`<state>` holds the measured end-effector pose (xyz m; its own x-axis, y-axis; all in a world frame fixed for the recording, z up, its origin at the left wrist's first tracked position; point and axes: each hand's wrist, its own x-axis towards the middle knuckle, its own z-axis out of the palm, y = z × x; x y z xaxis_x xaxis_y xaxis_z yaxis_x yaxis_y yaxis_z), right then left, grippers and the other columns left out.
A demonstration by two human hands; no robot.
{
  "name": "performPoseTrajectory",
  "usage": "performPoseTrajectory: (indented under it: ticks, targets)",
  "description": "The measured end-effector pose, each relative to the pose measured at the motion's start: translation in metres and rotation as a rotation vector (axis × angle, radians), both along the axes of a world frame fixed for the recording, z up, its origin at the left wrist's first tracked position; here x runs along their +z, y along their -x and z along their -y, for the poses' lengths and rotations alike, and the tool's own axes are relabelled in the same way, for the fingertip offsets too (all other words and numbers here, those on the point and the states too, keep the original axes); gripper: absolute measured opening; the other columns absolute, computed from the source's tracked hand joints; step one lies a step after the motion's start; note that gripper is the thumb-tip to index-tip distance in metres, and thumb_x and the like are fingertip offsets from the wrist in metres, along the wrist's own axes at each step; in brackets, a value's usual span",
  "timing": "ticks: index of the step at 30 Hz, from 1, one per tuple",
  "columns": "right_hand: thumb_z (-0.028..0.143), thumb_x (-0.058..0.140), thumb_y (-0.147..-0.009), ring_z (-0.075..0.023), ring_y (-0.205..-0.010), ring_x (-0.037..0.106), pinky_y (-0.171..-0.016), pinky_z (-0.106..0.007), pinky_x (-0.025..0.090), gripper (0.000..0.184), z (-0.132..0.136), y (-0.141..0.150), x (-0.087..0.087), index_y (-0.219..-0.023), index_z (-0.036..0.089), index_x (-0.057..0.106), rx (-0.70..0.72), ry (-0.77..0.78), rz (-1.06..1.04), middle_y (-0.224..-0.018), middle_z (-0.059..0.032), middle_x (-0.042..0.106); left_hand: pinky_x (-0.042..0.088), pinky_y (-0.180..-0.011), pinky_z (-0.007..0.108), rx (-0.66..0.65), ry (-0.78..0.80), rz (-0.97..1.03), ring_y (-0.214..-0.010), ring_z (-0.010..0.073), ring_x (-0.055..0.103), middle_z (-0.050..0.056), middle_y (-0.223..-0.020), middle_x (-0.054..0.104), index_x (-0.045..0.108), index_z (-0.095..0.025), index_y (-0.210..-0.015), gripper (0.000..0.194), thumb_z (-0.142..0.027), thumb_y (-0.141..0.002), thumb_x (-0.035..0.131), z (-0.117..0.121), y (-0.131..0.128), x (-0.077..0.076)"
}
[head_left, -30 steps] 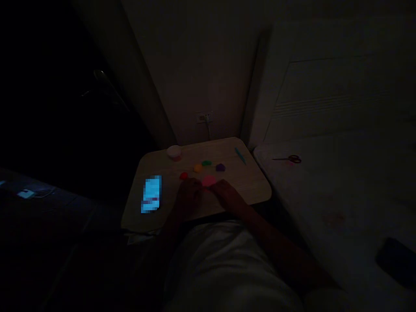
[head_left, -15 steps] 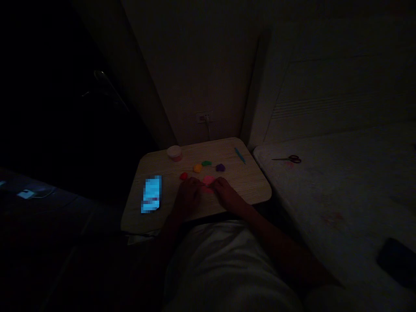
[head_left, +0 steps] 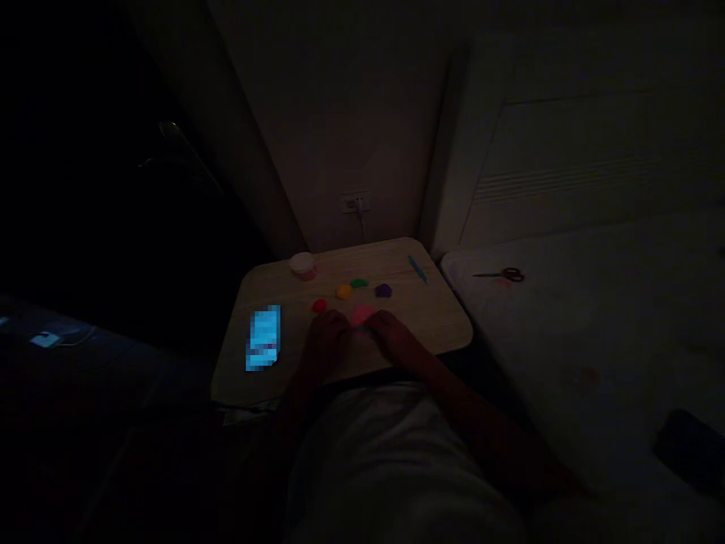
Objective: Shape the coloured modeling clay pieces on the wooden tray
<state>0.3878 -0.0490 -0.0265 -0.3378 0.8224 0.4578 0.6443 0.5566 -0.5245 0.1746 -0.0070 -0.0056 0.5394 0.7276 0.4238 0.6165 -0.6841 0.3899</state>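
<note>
In dim light, a flat pink piece of modelling clay (head_left: 362, 313) lies on the small wooden table. A thin bluish stick (head_left: 361, 327) spans the gap between my hands along the clay's near edge. My left hand (head_left: 329, 332) has its fingers bent at the stick's left end. My right hand (head_left: 388, 330) is closed at its right end. Both fingertips are dark and hard to make out. Beyond my hands lie lumps of clay: red (head_left: 320, 305), orange (head_left: 343, 292), green (head_left: 359, 283) and purple (head_left: 384, 291).
A phone with a lit, blurred screen (head_left: 263, 338) lies on the table's left. A lidded tub (head_left: 303, 266) stands at the back left, a teal pen-like tool (head_left: 418, 269) at the back right. Scissors (head_left: 501, 275) rest on the pale surface to the right. A wall socket (head_left: 356, 202) holds a plug.
The stick now lies at the clay's near edge, where pink showed on both sides of it before. My hands have shifted only slightly. The lumps have stayed put.
</note>
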Motion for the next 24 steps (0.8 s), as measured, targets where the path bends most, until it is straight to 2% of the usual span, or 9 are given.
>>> performPoseTrajectory:
  ticks: [6,9,16,20,24]
  targets:
    - [0.016,0.057,-0.097,-0.0229,-0.101,0.057,-0.092,-0.032,0.048,0.022,-0.0028,0.0012,-0.0081,-0.11,0.017,0.075,-0.114,0.027,0.123,-0.106,-0.0116,0.064,0.047,-0.088,0.041,0.007,0.003,-0.046,-0.093,0.0233,0.057,0.007,-0.094,0.063,0.066,-0.02,-0.083,0.017,-0.018,-0.094,0.053,-0.0024,-0.0017,0.0006]
    - [0.021,0.056,-0.1,-0.0231,-0.101,0.056,-0.089,-0.032,0.047,0.023,-0.0029,0.0016,-0.0094,-0.109,0.016,0.076,-0.129,0.056,0.159,-0.105,-0.0121,0.063,0.047,-0.086,0.04,0.025,0.005,-0.059,-0.093,0.0236,0.057,0.007,-0.095,0.063,0.065,-0.02,-0.082,0.016,-0.018,-0.093,0.053,-0.0035,-0.0024,0.0006]
    - [0.011,0.051,-0.097,-0.0244,-0.108,0.054,-0.096,-0.034,0.047,0.034,0.0011,0.0009,-0.0018,-0.127,0.018,0.066,-0.135,0.088,0.107,-0.113,-0.0127,0.06,0.047,-0.088,0.041,0.0,0.021,-0.013,-0.096,0.0239,0.056,0.008,-0.098,0.062,0.066,-0.019,-0.09,0.015,-0.017,-0.094,0.052,-0.0007,0.0001,0.0019]
    - [0.011,0.047,-0.099,-0.024,-0.11,0.054,-0.1,-0.037,0.047,0.029,-0.0013,-0.0007,-0.0052,-0.123,0.016,0.063,-0.121,0.077,0.009,-0.114,-0.013,0.06,0.048,-0.092,0.041,0.014,0.047,0.054,-0.098,0.0235,0.056,0.007,-0.1,0.063,0.066,-0.02,-0.092,0.017,-0.018,-0.096,0.05,0.0003,0.0019,0.0016]
    - [0.008,0.044,-0.098,-0.0238,-0.11,0.053,-0.101,-0.036,0.046,0.032,-0.0012,-0.002,-0.006,-0.122,0.016,0.063,-0.113,0.075,0.026,-0.112,-0.0129,0.058,0.048,-0.093,0.041,0.023,0.067,0.065,-0.098,0.0232,0.057,0.007,-0.099,0.063,0.066,-0.02,-0.093,0.016,-0.02,-0.097,0.05,0.0006,0.0014,0.0009]
